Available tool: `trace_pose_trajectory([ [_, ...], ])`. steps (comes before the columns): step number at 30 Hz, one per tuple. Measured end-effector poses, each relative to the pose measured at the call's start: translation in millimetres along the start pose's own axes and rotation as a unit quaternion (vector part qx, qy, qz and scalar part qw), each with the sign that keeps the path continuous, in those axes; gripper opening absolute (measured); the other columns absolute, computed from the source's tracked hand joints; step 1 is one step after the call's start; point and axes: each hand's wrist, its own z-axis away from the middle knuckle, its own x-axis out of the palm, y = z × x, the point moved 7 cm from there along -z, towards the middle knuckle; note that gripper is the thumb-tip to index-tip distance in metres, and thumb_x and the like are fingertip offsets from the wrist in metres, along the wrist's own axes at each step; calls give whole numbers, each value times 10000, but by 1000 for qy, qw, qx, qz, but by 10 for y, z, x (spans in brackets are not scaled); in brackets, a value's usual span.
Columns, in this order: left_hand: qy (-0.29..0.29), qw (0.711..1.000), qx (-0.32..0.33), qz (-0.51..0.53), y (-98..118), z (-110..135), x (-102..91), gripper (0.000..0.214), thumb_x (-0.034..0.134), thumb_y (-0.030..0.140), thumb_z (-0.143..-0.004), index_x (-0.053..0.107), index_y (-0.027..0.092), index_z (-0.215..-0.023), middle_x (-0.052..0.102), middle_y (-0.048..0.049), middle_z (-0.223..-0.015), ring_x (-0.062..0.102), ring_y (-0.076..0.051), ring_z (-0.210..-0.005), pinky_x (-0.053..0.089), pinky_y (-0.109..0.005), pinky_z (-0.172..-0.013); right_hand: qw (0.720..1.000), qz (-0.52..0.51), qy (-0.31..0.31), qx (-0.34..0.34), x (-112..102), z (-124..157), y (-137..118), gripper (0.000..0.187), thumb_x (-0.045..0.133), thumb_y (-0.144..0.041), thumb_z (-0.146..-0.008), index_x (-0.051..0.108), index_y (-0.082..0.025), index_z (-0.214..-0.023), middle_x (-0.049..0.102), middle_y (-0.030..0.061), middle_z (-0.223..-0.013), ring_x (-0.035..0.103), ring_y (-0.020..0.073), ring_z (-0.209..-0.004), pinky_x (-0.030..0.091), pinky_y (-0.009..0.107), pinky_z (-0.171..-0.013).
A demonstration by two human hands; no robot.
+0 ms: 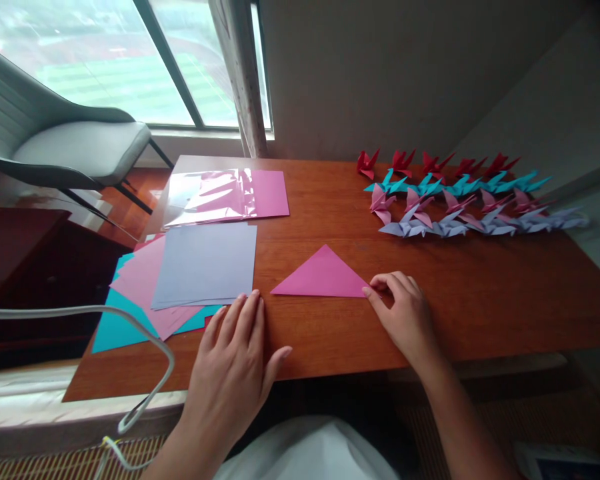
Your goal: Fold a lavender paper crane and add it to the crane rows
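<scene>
Pink paper triangle pinched at its corner by right hand.

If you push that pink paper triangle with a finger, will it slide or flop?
The pink triangle lies flat on the smooth wooden table, so it would probably slide easily. It looks like thin folded paper, likely very light and bendy if lifted by the corner the right hand touches. It should not roll.

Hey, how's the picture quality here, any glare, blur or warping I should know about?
Head view: daylight from the window blows out the scene outside; strong glare on the plastic wrapper; wide-angle warping bends the table edges; the cranes at right look slightly soft; both hands, left and right, and the pink triangle are sharp.
</scene>
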Motion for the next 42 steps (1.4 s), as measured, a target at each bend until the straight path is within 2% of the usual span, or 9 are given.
trace_pose_trajectory([
  [3, 15, 1000, 4, 6, 27, -8, 10, 769, 484, 509, -944, 346, -14, -1490, 376, -254, -1559, 373, -387, -1428, 295, -527, -1176, 1000, -9, 3, -6, -5, 1, 4, 132, 617, -357, -920, 606, -234, -873, 656, 53, -876, 575, 240, -819, 436, 375, -744],
  [6, 27, 999, 1, 25, 136, -93, -14, 754, 507, 484, -941, 347, -2, -1494, 351, -244, -1575, 338, -383, -1445, 305, -521, -1179, 1000, -7, 9, -9, -9, 1, -12, 122, 613, -348, -917, 605, -235, -872, 655, 55, -874, 573, 241, -821, 437, 376, -743],
  [12, -11, 994, 63, 89, 653, -374, 19, 652, 492, 500, -945, 474, 77, -1441, 439, -209, -1527, 400, -362, -1410, 312, -502, -1186, 1000, 2, 14, -11, -9, 12, -33, 114, 599, -341, -924, 606, -236, -881, 655, 55, -880, 568, 240, -819, 437, 377, -753],
  [15, -39, 992, 64, 104, 782, -469, 81, 642, 467, 524, -953, 485, 110, -1442, 473, -195, -1499, 427, -362, -1386, 299, -524, -1188, 1000, 2, 11, -7, -1, 19, -22, 107, 608, -335, -921, 603, -235, -883, 655, 54, -891, 566, 240, -827, 437, 377, -762],
  [19, -47, 992, 61, 102, 801, -507, 123, 653, 463, 569, -947, 480, 160, -1455, 461, -192, -1508, 417, -363, -1394, 298, -548, -1179, 1000, 0, 6, -3, 4, 21, -18, 105, 607, -332, -924, 604, -234, -888, 653, 55, -899, 564, 241, -837, 437, 379, -773],
  [24, -59, 991, 58, 107, 794, -509, 126, 672, 447, 608, -941, 500, 167, -1446, 458, -167, -1525, 415, -364, -1387, 273, -574, -1179, 1000, 0, 6, 2, -5, 17, -24, 110, 605, -337, -924, 603, -233, -889, 651, 53, -899, 562, 239, -840, 438, 379, -785],
  [29, -55, 990, 47, 123, 759, -496, 125, 593, 393, 552, -981, 502, 206, -1450, 453, -111, -1547, 419, -333, -1392, 236, -588, -1185, 1000, -3, 1, 8, 1, 22, -20, 105, 616, -327, -922, 603, -227, -893, 649, 53, -904, 570, 241, -857, 445, 377, -802],
  [36, -21, 993, 64, 93, 696, -454, 135, 604, 417, 457, -992, 474, 71, -1453, 441, -142, -1550, 435, -326, -1384, 188, -563, -1205, 1000, -6, 3, 16, -1, 17, -26, 119, 639, -335, -911, 606, -223, -894, 651, 49, -914, 570, 240, -866, 450, 379, -829],
  [42, 9, 992, 91, 85, 610, -396, 168, 676, 460, 449, -972, 410, -2, -1474, 398, -199, -1563, 397, -340, -1417, 181, -529, -1214, 1000, 2, 5, 31, -8, 14, -72, 81, 642, -298, -905, 617, -220, -907, 643, 55, -923, 567, 244, -889, 459, 383, -842],
])
